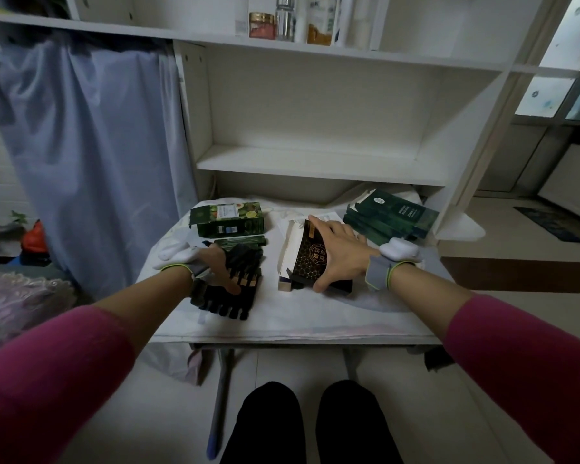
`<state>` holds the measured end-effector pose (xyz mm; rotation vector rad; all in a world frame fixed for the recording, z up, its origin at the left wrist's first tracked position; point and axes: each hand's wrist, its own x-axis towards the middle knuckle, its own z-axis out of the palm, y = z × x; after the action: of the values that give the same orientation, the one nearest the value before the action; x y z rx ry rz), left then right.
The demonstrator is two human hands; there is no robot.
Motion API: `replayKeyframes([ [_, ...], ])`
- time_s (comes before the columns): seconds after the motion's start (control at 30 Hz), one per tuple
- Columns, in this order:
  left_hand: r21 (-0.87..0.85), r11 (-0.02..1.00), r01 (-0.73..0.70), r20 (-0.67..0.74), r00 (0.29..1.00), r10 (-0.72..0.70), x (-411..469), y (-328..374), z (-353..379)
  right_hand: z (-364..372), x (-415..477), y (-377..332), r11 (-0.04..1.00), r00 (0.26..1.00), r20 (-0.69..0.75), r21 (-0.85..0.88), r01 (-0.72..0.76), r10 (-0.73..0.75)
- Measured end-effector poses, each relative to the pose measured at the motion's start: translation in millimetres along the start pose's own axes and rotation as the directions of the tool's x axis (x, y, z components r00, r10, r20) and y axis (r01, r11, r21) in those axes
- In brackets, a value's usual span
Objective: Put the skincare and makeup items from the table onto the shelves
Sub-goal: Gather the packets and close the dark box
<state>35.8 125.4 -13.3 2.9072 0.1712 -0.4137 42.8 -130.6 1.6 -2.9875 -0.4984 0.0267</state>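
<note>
Starting out, it seems — right hand (342, 252) clamps a black-and-gold box (307, 261) on the table (315, 316), left hand (219, 264) grips a black pack (230, 303) there; green boxes (394, 216) wait — few bottles (285, 23) already shelved.

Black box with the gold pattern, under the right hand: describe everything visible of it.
The black box is a flat cardboard carton printed with a gold honeycomb pattern and a round gold emblem. It sits tilted against a white box on its left, on the cloth-covered table. The right hand spans it, index fingertip at the far end, thumb hooked round the near edge, hiding its right side.
</note>
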Motion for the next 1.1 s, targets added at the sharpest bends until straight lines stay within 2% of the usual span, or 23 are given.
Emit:
replayKeyframes([
  [0.1,-0.183,0.983,0.007,0.011,1.000,-0.006,5,-3,-5,-1,0,0,1.000,1.000,0.001,-0.003,-0.004,0.004],
  [0.23,-0.468,0.884,-0.001,-0.005,1.000,-0.002,5,0,-16,-2,-1,1,1.000,1.000,-0.002,-0.006,-0.007,0.007],
  [0.37,-0.686,0.724,-0.067,-0.061,0.998,0.034,-6,14,-38,-3,-2,2,1.000,1.000,-0.008,-0.001,-0.003,0.003],
  [0.53,-0.852,0.482,-0.206,-0.197,0.978,0.071,-12,34,-52,-3,-2,2,1.000,1.000,-0.008,0.010,0.003,-0.002],
  [0.6,-0.898,0.374,-0.234,-0.219,0.972,0.082,-12,43,-50,-3,-3,2,1.000,1.000,-0.011,0.015,0.006,-0.006],
  [0.7,-0.922,0.279,-0.268,-0.252,0.963,0.093,-13,52,-45,-4,-3,3,1.000,1.000,-0.014,0.015,0.010,-0.009],
  [0.8,-0.952,0.134,-0.275,-0.265,0.960,0.087,-13,54,-44,-5,-3,5,1.000,1.000,-0.008,0.013,0.003,-0.003],
  [1.1,-0.959,0.052,-0.278,-0.266,0.950,0.166,-8,53,-46,-4,-2,7,1.000,1.000,-0.006,0.017,-0.004,0.004],
])
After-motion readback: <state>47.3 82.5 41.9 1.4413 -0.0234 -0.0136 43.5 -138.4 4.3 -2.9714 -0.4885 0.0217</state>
